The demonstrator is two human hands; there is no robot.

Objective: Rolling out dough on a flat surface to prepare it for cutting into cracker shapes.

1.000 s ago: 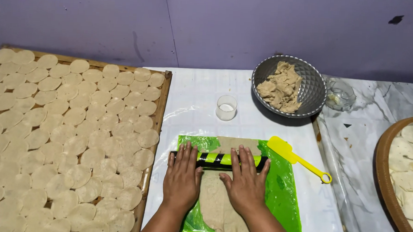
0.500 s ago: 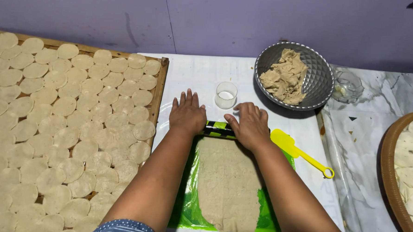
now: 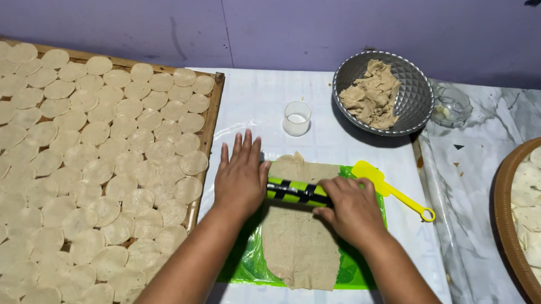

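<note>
1. Nearest: thin tan dough sheet [image 3: 300, 244] lying flat on green plastic mat [image 3: 244, 263], ragged at near edge, running lengthwise away from the body.
2. Rolling step in hand, judged mid-stroke: green-and-black rolling pin [image 3: 296, 192] lying crosswise on far part of sheet, a short flap of dough showing beyond it.
3. Left hand [image 3: 240, 178] flat at pin's left end, palm down, fingers straight and close together, thumb side touching pin; not wrapped round it.
4. Right hand [image 3: 353, 210] on pin's right end, fingers curled over it, knuckles up; right end of pin hidden under hand.
5. Next move, as judged: even downward pressure from both palms, pin kept square to sheet, thin near edge looking easy to tear.
6. Yellow spatula [image 3: 390, 190] just right of mat, blade touching mat's far corner.
7. Left: wooden tray [image 3: 215, 104] packed with cut dough rounds [image 3: 87, 162].
8. Farther: small white cup [image 3: 297, 118], then metal bowl [image 3: 406, 112] with dough scraps, small glass dish [image 3: 452, 106] beside it.
9. Far right: round woven tray [image 3: 507, 223], more rounds in it.
</note>
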